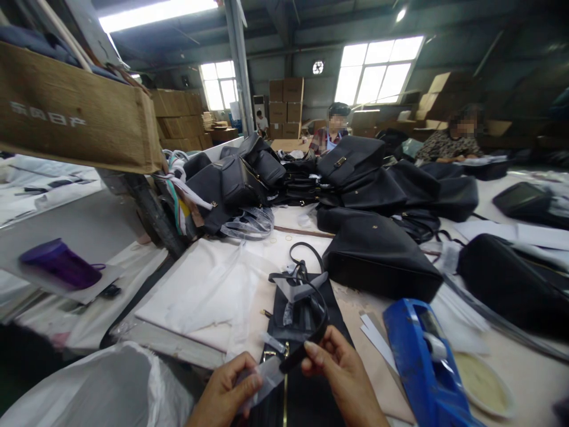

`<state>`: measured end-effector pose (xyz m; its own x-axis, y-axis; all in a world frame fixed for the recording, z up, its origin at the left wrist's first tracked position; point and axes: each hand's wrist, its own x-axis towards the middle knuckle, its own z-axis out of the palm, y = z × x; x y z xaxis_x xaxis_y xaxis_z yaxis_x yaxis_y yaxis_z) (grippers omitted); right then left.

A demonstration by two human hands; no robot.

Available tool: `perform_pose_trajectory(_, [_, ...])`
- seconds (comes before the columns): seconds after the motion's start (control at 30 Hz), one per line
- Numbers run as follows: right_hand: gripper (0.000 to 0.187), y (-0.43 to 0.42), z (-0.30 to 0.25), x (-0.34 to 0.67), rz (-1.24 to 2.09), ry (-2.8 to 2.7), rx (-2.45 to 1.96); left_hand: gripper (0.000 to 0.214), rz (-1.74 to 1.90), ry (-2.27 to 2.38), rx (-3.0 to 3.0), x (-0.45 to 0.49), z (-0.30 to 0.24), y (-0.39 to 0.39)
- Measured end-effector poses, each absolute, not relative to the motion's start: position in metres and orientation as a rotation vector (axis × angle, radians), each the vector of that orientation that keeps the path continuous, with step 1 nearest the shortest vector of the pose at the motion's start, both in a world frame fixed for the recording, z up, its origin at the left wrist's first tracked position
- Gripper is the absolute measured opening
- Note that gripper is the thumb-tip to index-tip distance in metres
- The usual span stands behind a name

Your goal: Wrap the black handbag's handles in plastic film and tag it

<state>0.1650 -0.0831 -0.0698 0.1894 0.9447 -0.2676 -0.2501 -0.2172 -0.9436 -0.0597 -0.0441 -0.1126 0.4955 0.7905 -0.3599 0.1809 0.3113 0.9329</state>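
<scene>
Between finger and thumb my right hand (331,360) pinches a black strap (296,358) close to its end. My left hand (233,382) is closed on a clear plastic sleeve (269,379), which meets the strap's end; whether the strap sits inside it I cannot tell. Under both hands lies a flat black bag (326,397) with a gold zipper and gold buckles. The strap loops back over the bag's far part, where more straps and a grey translucent strip (299,289) lie.
A blue tape dispenser (422,362) and a round dish (482,382) stand on the right. Black bags (382,252) are piled at the back. White sheets (191,296) lie left; a white plastic sack (102,385) is lower left. Two people sit across the table.
</scene>
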Motion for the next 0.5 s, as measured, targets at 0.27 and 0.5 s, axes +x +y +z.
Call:
perform_pose_trajectory(0.27, [0.036,-0.084,-0.083,0.156,1.412,-0.702,-1.214,0.041,0.538,0.998,1.240,-0.055,-0.128,-0.046])
perform_pose_trajectory(0.5, [0.042,-0.081,-0.113,0.143,1.426,-0.693,-1.162,0.049,0.472,0.933,1.220,-0.050,-0.122,-0.045])
